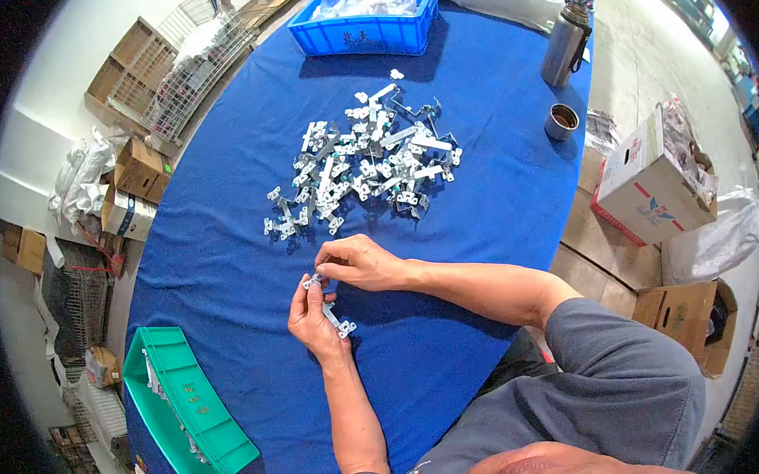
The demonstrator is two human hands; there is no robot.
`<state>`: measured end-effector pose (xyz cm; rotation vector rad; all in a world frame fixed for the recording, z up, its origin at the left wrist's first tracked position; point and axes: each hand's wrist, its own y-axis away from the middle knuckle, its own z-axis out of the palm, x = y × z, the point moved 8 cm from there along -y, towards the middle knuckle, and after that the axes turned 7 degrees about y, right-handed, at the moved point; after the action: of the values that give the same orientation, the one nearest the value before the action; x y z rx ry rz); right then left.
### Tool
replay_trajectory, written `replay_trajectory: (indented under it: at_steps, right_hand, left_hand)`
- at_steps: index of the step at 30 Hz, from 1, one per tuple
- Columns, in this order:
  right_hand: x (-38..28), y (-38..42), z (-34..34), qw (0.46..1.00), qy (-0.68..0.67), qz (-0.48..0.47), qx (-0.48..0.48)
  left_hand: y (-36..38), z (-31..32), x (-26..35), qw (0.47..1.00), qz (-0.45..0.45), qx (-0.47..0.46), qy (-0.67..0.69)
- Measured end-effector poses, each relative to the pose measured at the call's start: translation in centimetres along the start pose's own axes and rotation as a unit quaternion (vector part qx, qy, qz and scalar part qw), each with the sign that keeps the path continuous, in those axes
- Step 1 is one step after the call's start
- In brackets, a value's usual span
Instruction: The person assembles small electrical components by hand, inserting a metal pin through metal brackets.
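Observation:
Between the thumb and fingers of my left hand is a small metal bracket, its lower end sticking out below the palm on the right. The fingertips of my right hand are pinched at the bracket's upper end, against my left fingertips; what they grip there is too small to make out. Beyond both hands lies a loose pile of white and silver metal brackets on the blue cloth. A green bin with some metal parts inside stands at the lower left.
At the table's far end is a blue crate holding plastic bags. A steel flask and an open cup stand near the right edge. Cardboard boxes are on the floor to the right, with more boxes and wire baskets at the left.

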<state>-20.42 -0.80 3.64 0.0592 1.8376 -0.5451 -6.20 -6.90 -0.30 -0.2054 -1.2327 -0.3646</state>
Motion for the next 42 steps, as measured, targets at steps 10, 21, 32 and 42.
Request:
replay_trajectory:
  at_steps: [10,21,32,42]
  right_hand:
    - [-0.2,0.1,0.3,0.999,0.048,-0.021,0.008]
    - [-0.5,0.5,0.6,0.989,0.12,-0.084,0.033]
    - [-0.7,0.6,0.6,0.979,0.17,-0.104,0.045]
    - [-0.9,0.7,0.7,0.98,0.179,-0.085,0.028]
  left_hand:
    - [0.4,0.0,0.4,1.0,0.012,0.026,0.012]
    - [0.4,0.1,0.2,0.999,0.032,0.018,-0.003]
    - [-0.2,-0.1,-0.4,1.0,0.003,-0.022,0.005]
    - [0.0,0.3,-0.1,0.999,0.012,-0.018,0.049]
